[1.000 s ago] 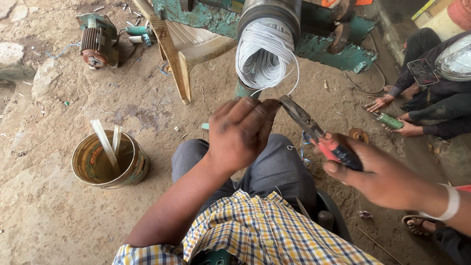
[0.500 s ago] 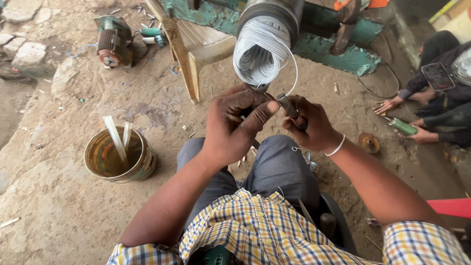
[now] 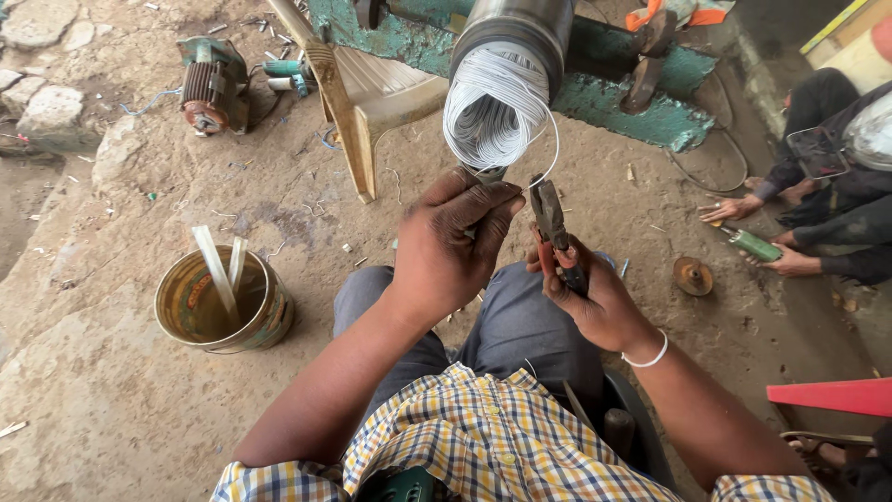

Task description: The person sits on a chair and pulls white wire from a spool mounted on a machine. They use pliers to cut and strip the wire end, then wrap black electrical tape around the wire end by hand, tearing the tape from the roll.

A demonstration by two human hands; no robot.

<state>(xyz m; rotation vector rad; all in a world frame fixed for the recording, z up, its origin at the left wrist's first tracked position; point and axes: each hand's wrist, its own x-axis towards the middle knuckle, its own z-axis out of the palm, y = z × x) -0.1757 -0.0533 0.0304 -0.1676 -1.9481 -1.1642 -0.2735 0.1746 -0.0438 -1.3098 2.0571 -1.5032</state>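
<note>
- Two hands work at the lower edge of a bundle of white wire windings [image 3: 497,107] that hangs out of a dark cylindrical housing [image 3: 520,28].
- Left hand [image 3: 446,246]: closed, fingertips pinched on a part just under the windings; the part itself is hidden by the fingers and cannot be identified.
- Right hand [image 3: 595,297]: closed around the red handles of a pair of pliers [image 3: 555,228]. The nose points up toward the loose wire loop [image 3: 550,158] at the bundle's right edge; whether it touches the wire cannot be told.
- Work done, as judged from the present state: the windings already stand clear of the housing as a dense bunch, and one strand curves free at the side.
- Work left, as judged: the bulk of the windings remains seated in the housing, so removal or trimming appears to be at an early to middle stage.
- Surroundings: a round tin can [image 3: 223,302] with pale strips standing in it sits on the dirt floor [image 3: 111,400] to the left. A small motor [image 3: 212,82] lies farther off, near stones.
- Another person's hands [image 3: 762,237] hold a green tool at the right, well apart from the windings.
</note>
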